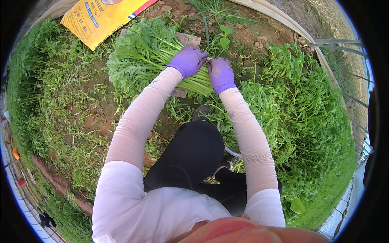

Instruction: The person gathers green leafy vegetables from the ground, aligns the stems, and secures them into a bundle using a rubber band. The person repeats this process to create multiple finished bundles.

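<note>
A thick bunch of leafy greens [136, 56], which look like crown daisy, lies with its leaves to the left and pale green stems [197, 83] to the right. Beneath it, parts of a flat board [189, 40] show. My left hand [188, 61], in a purple glove, lies over the stems with its fingers curled at their far side. Close by on the right, my gloved right hand [222, 74] grips at the stem ends, its glove soiled. The fingertips of both hands nearly meet; what they pinch there is hidden.
A yellow printed bag [106, 21] lies at the upper left. Dense growing greens [304, 121] stand at the right; cut stubble [73, 100] covers soil at the left. A round container's pale rim [226, 147] shows beside my knee [200, 136]. Plastic film [282, 15] edges the bed.
</note>
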Action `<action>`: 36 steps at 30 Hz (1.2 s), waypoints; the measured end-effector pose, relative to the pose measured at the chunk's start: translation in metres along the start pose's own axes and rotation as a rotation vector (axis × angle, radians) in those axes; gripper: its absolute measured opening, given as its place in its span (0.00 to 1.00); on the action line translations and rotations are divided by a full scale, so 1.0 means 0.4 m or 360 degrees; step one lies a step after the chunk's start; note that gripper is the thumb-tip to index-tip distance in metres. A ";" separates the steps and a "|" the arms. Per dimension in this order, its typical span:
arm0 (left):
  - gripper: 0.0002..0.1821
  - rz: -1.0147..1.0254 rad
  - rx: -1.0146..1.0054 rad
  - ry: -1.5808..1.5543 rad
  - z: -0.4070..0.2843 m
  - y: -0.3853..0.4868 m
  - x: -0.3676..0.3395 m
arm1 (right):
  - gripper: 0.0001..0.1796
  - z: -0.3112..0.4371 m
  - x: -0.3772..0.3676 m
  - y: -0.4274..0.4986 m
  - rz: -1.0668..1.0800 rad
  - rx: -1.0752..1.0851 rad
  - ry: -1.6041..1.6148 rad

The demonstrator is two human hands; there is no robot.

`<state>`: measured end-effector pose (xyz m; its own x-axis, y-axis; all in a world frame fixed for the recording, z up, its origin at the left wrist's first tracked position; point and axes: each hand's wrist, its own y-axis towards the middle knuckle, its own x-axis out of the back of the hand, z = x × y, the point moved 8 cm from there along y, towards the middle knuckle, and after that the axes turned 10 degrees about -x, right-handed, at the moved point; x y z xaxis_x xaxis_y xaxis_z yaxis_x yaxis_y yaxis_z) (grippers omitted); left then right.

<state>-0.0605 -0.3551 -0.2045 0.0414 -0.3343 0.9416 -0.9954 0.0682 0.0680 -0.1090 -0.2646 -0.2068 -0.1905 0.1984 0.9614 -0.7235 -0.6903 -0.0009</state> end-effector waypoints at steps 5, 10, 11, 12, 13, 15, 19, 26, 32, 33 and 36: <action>0.17 -0.0057 -0.0032 0.0057 0.017 -0.005 -0.012 | 0.11 -0.013 -0.040 0.010 0.0311 -0.0130 0.0309; 0.16 -0.0039 -0.0125 0.0037 0.000 0.058 -0.022 | 0.20 -0.101 -0.061 0.066 0.0765 -0.0295 0.0537; 0.15 -0.0027 -0.0124 0.0046 -0.012 0.064 -0.012 | 0.22 -0.111 -0.078 0.080 0.0755 -0.0256 0.0416; 0.15 -0.0111 -0.0106 0.0055 0.019 0.053 -0.021 | 0.23 -0.083 -0.077 0.089 0.0718 -0.0209 0.0302; 0.16 -0.0082 -0.0050 0.0019 0.019 0.050 -0.012 | 0.24 -0.087 -0.100 0.099 0.0748 -0.0249 0.0371; 0.17 -0.0041 0.0003 0.0148 0.079 0.013 -0.020 | 0.24 -0.038 -0.101 0.107 0.0911 -0.0201 0.0381; 0.16 -0.0206 -0.0059 -0.0104 0.078 0.045 -0.048 | 0.24 -0.117 -0.105 0.109 0.0891 -0.0177 0.0309; 0.20 -0.0111 -0.0085 0.0090 0.102 0.054 -0.085 | 0.25 -0.328 0.030 -0.043 0.0642 -0.0310 0.0077; 0.24 -0.0013 -0.0017 0.0210 0.112 0.072 -0.096 | 0.34 -0.775 0.381 -0.677 0.0543 -0.1063 -0.0148; 0.24 0.0013 -0.0004 0.0229 0.111 0.073 -0.097 | 0.38 -0.834 0.396 -0.817 0.0464 -0.1220 -0.0103; 0.24 0.0094 0.0046 0.0360 0.110 0.079 -0.077 | 0.56 -0.902 0.344 -1.225 0.0345 -0.1701 -0.0090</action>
<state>-0.0969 -0.3841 -0.2459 -0.0017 -0.1111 0.9938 -0.9986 0.0532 0.0042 -0.0199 0.3521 -0.1732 -0.3723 0.0946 0.9233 -0.8861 0.2596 -0.3840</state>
